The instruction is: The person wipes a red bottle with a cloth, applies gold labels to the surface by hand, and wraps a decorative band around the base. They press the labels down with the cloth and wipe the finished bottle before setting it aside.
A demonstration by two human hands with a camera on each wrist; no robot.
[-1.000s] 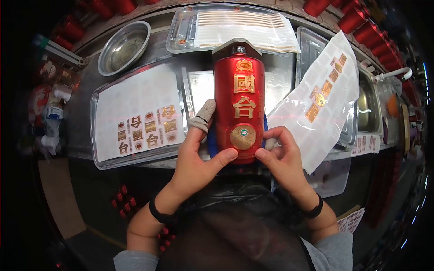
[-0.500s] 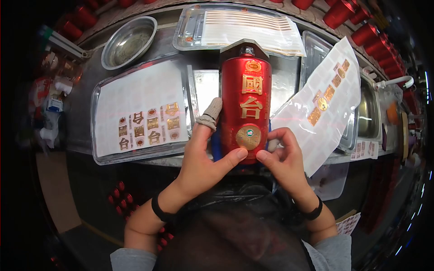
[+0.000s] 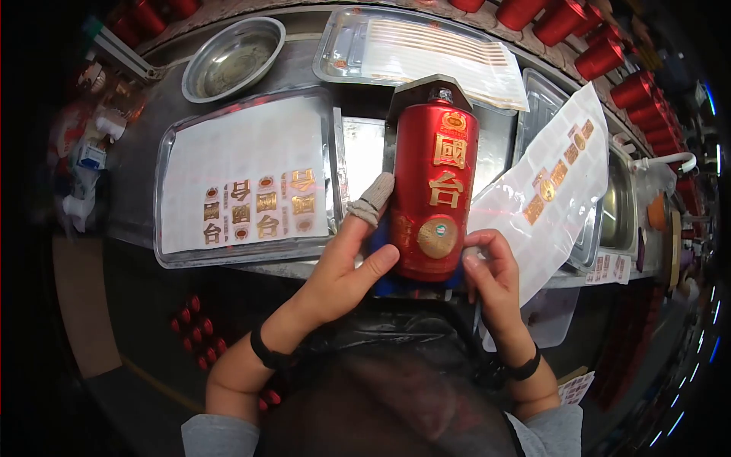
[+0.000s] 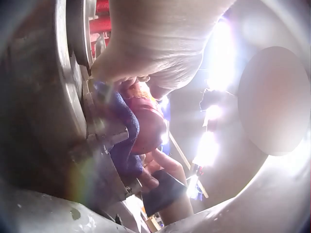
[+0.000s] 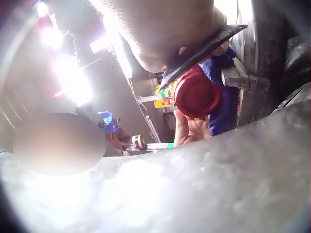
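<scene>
The red bottle [image 3: 428,186] rests against blue cloth [image 5: 226,107], the left hand [image 3: 344,270] gripping its side, the right hand [image 3: 495,276] curled by its base, any pinch unclear, a tray [image 3: 244,254] on its left and a loose sheet [image 3: 565,204] crowding its right.

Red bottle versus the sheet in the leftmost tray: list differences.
The red bottle is rounded, the sheet flat and whitish. The left hand holds the bottle; the sheet lies in the tray. The bottle shows one column of large gold characters, the sheet several. Both show gold characters.
</scene>
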